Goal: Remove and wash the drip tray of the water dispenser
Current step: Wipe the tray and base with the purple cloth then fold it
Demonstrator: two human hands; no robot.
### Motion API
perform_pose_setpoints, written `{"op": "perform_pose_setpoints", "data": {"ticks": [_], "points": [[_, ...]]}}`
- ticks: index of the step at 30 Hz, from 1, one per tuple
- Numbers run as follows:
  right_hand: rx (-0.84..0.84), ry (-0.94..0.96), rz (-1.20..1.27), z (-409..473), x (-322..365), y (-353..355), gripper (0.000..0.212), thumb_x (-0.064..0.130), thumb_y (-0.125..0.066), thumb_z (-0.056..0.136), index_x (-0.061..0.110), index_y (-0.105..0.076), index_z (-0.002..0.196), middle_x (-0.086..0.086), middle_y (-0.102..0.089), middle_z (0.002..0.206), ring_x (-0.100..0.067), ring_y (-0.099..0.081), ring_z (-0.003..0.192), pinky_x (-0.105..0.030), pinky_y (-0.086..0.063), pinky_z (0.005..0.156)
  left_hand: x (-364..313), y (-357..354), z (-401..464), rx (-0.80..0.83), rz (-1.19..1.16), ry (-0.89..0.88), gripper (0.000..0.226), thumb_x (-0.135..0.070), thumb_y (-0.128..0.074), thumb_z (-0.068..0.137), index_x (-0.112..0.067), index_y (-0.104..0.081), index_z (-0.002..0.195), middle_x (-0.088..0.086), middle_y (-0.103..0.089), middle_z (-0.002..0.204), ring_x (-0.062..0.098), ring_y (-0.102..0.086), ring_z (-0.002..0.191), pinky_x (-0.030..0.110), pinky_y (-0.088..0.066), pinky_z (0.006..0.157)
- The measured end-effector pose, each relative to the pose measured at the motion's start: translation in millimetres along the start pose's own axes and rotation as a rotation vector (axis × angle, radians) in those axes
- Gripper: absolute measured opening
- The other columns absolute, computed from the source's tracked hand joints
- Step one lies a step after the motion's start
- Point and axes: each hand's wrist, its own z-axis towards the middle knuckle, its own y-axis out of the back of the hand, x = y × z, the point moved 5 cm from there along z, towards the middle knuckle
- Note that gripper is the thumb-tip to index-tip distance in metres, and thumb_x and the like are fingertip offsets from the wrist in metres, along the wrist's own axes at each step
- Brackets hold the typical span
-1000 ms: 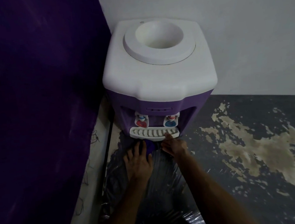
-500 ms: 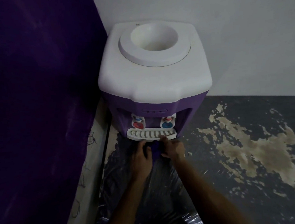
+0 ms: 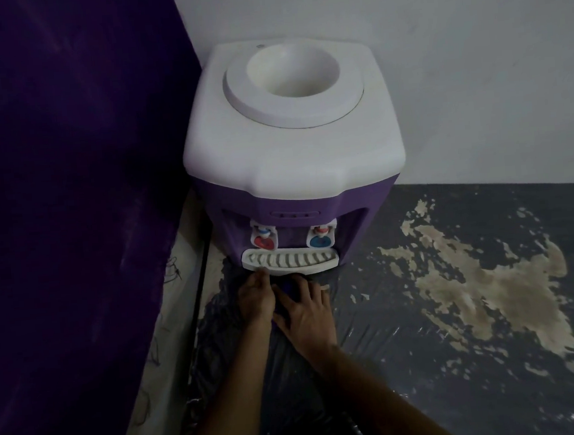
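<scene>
Tray [image 3: 289,261] is still sitting in its slot at the base of the dispenser [image 3: 295,168], under the red tap [image 3: 264,242] and blue tap [image 3: 320,240], dispenser backed into the far left corner of the floor [image 3: 457,307].

Left hand [image 3: 257,300] is reaching up to the tray's left front lip, fingertip touching it; whether it is actually pinching the lip can't be told. Right hand [image 3: 305,312] is lying with fingers spread just below the tray's front edge, gripping nothing visible.

Risks from here:
- One-sided pull at the left end is likely cocking the tray in the slot and jamming it.
- Jerking it free could be slopping any standing water onto the plastic sheet [image 3: 245,409], making it slick.
- Grille may be sitting loose and dropping off if the tray is tilting.
- Lifting too high could be knocking a tap lever.
</scene>
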Motion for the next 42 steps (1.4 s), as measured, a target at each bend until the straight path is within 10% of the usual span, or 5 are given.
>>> {"op": "perform_pose_setpoints", "data": {"ticks": [26,33,42], "points": [[0.04,-0.308,-0.013,-8,-93,14,0.043,0.042,-0.042,0.096,0.035,-0.051,0.137,-0.004,-0.035,0.16,-0.025,-0.029,0.147,-0.048,-0.032,0.109,-17,-21,-21,0.119,0.014,-0.067,0.049,-0.025,-0.049,0.099,-0.012,-0.04,0.145,0.011,-0.045,0.148,0.029,-0.044,0.133,0.031,-0.036,0.107],[0.135,-0.264,0.015,-15,-72,-17,0.07,0.065,-0.02,0.097,0.036,0.0,0.157,-0.012,0.011,0.165,-0.037,0.009,0.152,-0.056,-0.012,0.12,-18,-44,-50,0.149,0.107,-0.029,0.066,-0.038,-0.036,0.102,-0.014,-0.005,0.156,0.015,-0.014,0.161,0.032,-0.025,0.145,0.041,-0.027,0.117],[0.171,-0.216,-0.106,-26,-112,-25,0.063,0.044,-0.021,0.105,0.029,0.015,0.155,-0.007,0.028,0.16,-0.033,0.019,0.15,-0.052,-0.003,0.124,-10,-44,-47,0.195,0.15,-0.029,0.066,-0.035,-0.036,0.103,-0.019,0.001,0.156,0.011,-0.007,0.163,0.03,-0.017,0.148,0.043,-0.021,0.12]]}}
